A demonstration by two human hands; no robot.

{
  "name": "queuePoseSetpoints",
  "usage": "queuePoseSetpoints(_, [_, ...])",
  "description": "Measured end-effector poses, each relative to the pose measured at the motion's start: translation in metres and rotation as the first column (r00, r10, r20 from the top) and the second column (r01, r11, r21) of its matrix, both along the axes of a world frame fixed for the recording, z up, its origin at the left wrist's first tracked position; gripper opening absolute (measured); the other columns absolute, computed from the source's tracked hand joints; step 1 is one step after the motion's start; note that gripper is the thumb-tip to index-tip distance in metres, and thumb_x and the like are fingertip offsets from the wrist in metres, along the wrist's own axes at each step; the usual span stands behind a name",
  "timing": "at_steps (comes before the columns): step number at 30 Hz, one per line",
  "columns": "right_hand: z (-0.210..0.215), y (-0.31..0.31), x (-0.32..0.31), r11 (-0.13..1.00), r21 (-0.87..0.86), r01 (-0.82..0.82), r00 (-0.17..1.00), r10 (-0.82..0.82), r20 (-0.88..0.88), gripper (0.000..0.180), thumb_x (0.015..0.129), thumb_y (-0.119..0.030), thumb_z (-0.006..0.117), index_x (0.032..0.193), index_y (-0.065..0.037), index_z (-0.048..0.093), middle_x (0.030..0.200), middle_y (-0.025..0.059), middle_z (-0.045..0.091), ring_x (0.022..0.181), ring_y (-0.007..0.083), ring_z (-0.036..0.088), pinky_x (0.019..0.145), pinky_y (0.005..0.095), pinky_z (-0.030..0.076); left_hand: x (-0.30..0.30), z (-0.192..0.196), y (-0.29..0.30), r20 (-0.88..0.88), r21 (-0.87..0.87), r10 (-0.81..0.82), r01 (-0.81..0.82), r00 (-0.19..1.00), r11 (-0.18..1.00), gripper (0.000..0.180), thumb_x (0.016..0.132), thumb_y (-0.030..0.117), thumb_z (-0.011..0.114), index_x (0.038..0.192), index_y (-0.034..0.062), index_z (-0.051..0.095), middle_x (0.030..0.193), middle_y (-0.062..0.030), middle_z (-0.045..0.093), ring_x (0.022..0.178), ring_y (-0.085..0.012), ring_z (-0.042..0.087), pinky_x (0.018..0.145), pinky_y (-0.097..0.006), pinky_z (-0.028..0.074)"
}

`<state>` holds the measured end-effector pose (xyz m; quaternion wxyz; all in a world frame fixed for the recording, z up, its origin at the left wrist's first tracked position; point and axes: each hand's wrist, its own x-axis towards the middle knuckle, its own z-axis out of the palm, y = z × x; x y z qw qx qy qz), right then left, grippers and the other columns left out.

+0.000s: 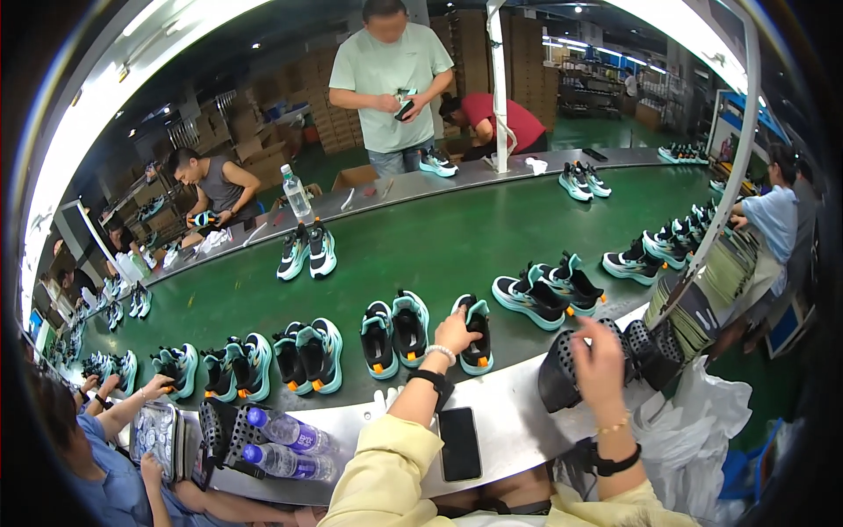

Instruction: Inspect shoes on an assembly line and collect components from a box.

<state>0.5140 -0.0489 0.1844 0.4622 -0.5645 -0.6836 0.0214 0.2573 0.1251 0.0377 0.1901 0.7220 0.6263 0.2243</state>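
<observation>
Left hand (457,335) on a shoe (479,351), right hand (599,358) raised.
The left forearm (414,406) reaches forward to the near edge of the belt (413,237), thumb and forefinger apart on the shoe; whether they pinch, I cannot tell. The right hand hovers loosely open by a black block (555,379).

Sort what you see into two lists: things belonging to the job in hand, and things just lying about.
Part of the job:
- shoe under the left hand
- other shoes lined up alongside
- green table beneath them

Seemingly just lying about:
- phone
- two purple-capped bottles
- upright bottle across the table
</observation>
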Motion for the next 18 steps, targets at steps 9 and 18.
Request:
queuePoseSetpoints(9, [-0.072, -0.004, 0.094, 0.941, -0.194, 0.277, 0.946, -0.302, -0.116, 0.045, 0.091, -0.032, 0.059, 0.117, 0.004, 0.055, 0.116, 0.0241, 0.059, 0.108, 0.039, 0.057, 0.092, 0.0425, 0.044, 0.014, -0.006, -0.002, -0.085, -0.013, 0.181, -0.182, 0.98, 0.983, 0.079, 0.066, 0.02, 0.078, 0.135, 0.0043, 0.044, 0.101, -0.0231, 0.066, 0.093, -0.0378, 0.065, 0.082, -0.046, 0.052])
queuePoseSetpoints(18, [-0.087, -0.028, 0.11, 0.935, -0.097, 0.34, 0.922, -0.312, 0.228, 0.064, 0.073, -0.02, 0.075, 0.124, 0.003, 0.045, 0.127, 0.0246, 0.051, 0.12, 0.0366, 0.048, 0.101, 0.0412, 0.04, 0.015, -0.04, 0.035, 0.077, 0.153, 0.187, -0.197, 0.979, 0.968, 0.052, 0.064, 0.001, 0.067, 0.114, 0.0035, 0.053, 0.09, -0.027, 0.066, 0.09, -0.0456, 0.063, 0.081, -0.049, 0.051])
